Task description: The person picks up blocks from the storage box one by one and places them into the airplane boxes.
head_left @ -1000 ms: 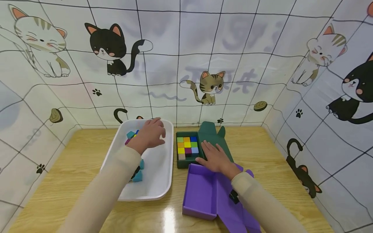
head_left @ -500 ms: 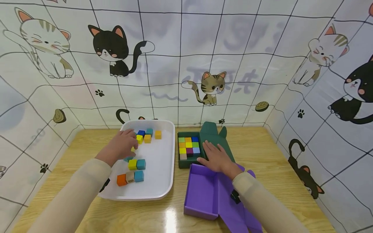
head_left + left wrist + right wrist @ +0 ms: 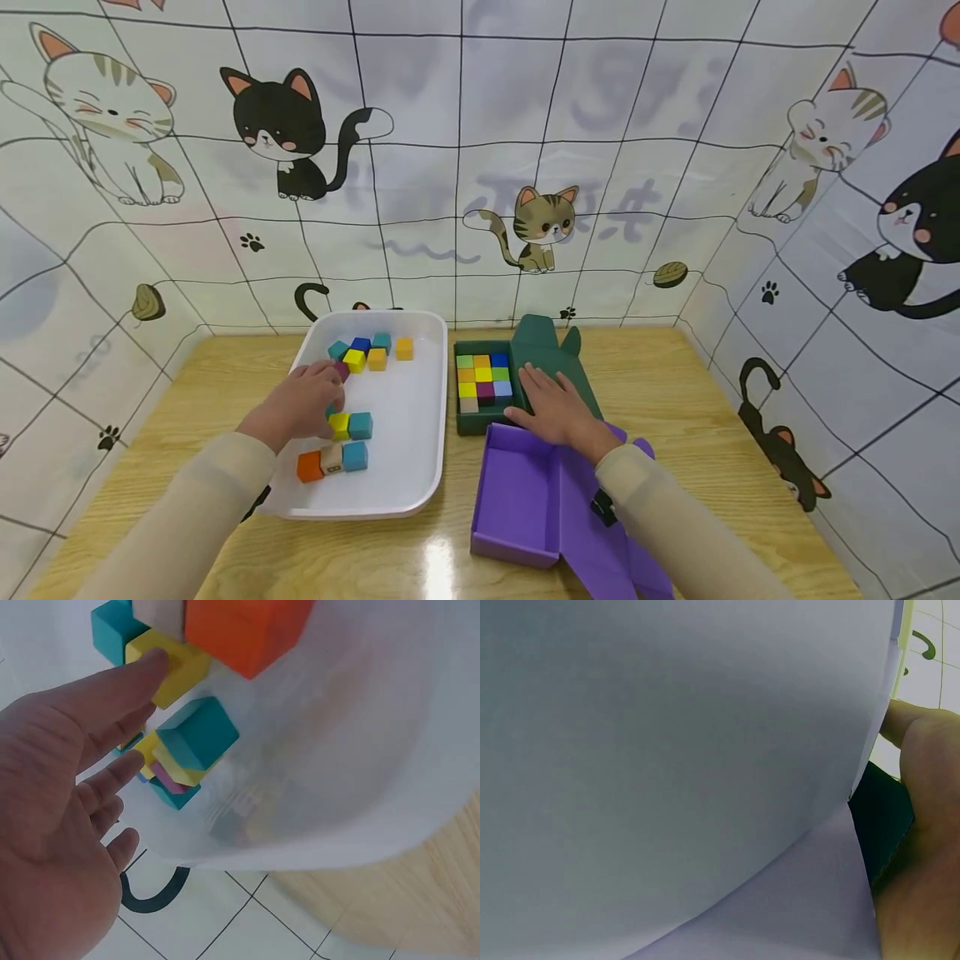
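from the head view i barely see the teal cube by the left hand; the left wrist view shows loose fingers near it. the right hand lies straight-fingered on the green lid.

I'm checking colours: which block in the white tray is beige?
The beige block in the front row, between the orange block and a light-blue block; no other block visible there is that colour.

I'm watching the left grip filling lower left, a teal block appearing just right of its fingertips.
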Demonstrator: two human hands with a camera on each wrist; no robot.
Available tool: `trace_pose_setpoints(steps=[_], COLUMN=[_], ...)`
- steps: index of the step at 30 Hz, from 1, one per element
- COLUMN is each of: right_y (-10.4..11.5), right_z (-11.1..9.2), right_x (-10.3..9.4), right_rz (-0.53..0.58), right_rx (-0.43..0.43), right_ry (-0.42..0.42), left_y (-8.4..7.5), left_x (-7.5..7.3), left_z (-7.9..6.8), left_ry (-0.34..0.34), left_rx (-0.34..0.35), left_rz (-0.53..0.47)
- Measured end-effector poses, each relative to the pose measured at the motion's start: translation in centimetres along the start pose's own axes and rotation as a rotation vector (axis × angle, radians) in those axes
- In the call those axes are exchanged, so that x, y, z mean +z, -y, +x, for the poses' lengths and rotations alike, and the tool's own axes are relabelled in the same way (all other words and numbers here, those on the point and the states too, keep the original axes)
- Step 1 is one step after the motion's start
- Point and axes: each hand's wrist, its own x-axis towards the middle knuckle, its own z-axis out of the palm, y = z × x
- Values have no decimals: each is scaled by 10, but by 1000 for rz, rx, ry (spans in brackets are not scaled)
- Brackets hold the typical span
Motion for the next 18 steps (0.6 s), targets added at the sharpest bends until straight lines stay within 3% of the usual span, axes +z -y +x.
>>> trace_pose_setpoints(steps=[9,18], right_y=[2,2], right_z=[-2,-1], right_x=[-1,-2], right_rz=[-5,-20], right_rx=[-8,-9], right_ry=[-4,-10], left_y=[1,4], left_x=[12,10], left_z=[-3,-4], left_ry=[-7,-53], left_rx=[0,25], left_rz=[51,33])
